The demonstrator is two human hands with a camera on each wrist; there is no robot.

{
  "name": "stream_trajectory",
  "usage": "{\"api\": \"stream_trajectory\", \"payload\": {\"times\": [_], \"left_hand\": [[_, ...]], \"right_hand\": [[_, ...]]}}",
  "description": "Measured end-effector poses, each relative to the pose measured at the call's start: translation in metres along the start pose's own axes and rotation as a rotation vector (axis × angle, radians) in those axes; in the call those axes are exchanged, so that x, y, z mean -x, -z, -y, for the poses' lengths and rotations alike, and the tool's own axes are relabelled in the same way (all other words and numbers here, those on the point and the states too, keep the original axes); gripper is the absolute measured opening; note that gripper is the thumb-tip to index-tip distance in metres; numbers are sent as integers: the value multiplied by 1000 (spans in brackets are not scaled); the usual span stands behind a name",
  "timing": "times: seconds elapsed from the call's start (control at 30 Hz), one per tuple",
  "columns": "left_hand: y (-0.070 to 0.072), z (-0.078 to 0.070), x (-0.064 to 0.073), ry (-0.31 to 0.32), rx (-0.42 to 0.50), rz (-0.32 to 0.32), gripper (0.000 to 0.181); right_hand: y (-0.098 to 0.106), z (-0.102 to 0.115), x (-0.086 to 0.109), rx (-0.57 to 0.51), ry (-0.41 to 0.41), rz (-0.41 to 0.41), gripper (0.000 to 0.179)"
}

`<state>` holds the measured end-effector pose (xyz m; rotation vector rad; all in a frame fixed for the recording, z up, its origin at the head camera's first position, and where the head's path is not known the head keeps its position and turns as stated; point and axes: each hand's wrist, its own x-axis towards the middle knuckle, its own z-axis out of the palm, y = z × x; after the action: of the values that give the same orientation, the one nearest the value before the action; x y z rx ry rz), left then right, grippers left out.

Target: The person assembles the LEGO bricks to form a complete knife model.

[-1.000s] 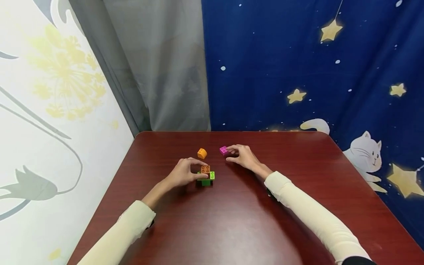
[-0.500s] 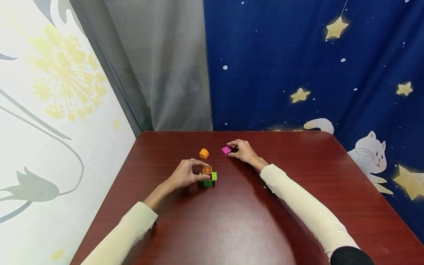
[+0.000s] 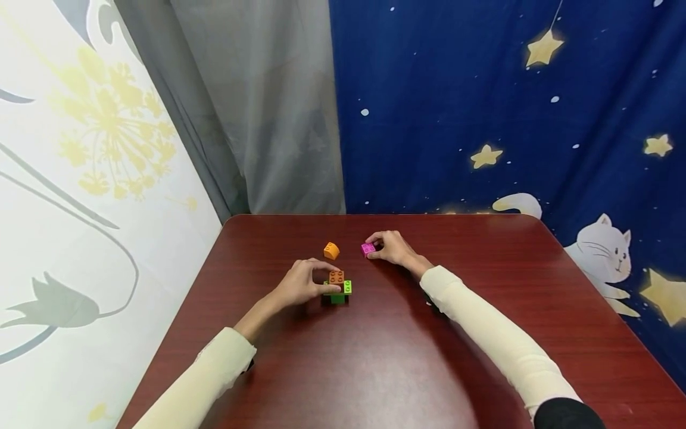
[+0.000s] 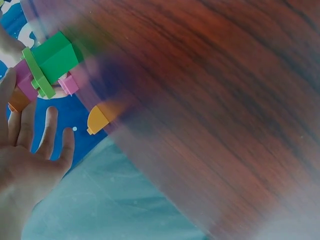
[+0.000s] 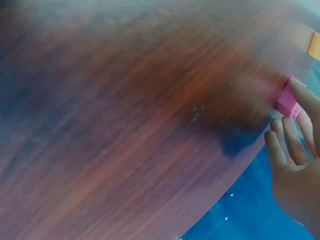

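My left hand (image 3: pixel 298 282) grips the upper part of a stack of building bricks on the table, thumb in front and fingers behind. On top is a brown-orange brick (image 3: pixel 336 276). The left wrist view shows a purple brick (image 4: pixel 24 79) under it, then a lime-green plate (image 4: pixel 38 73) and a green block (image 4: pixel 55 57) as the base. Farther back to the right, my right hand (image 3: pixel 393 247) pinches a small pink brick (image 3: pixel 367 249) between thumb and fingers, low at the tabletop. In the right wrist view, the thumb covers part of this pink brick (image 5: pixel 288 100).
A yellow-orange curved brick (image 3: pixel 331 251) lies behind the stack, left of the pink one. The dark red table (image 3: pixel 375 357) ends at its far edge before a grey curtain (image 3: pixel 278 119) and a blue starry curtain (image 3: pixel 418 119). A patterned white wall (image 3: pixel 69 226) rises at left.
My right hand has come from just beside the pink brick to pinching it, and the brick has turned slightly. My left hand stays on the stack. The head view has shifted a little.
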<state>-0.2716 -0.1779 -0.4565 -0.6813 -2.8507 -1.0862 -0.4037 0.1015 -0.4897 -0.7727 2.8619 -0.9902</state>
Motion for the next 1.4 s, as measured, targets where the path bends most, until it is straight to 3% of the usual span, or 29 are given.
{"api": "stream_trajectory", "payload": {"times": [0.17,0.57,1.07,1.4], "left_hand": [[1,0,2,-2,-35,-14,43],[3,-1,5,-25,-13,-15,42],[0,-4,7,4,8,-14,42],[0,-8,7,-26,-9,-22,41]], "right_hand": [[-3,3,10,-10,21,11,36],[0,11,36,-27,123,-32,34],[14,36,62,-64,186,-63,37],[24,58,74,-80,272,-73,38]]}}
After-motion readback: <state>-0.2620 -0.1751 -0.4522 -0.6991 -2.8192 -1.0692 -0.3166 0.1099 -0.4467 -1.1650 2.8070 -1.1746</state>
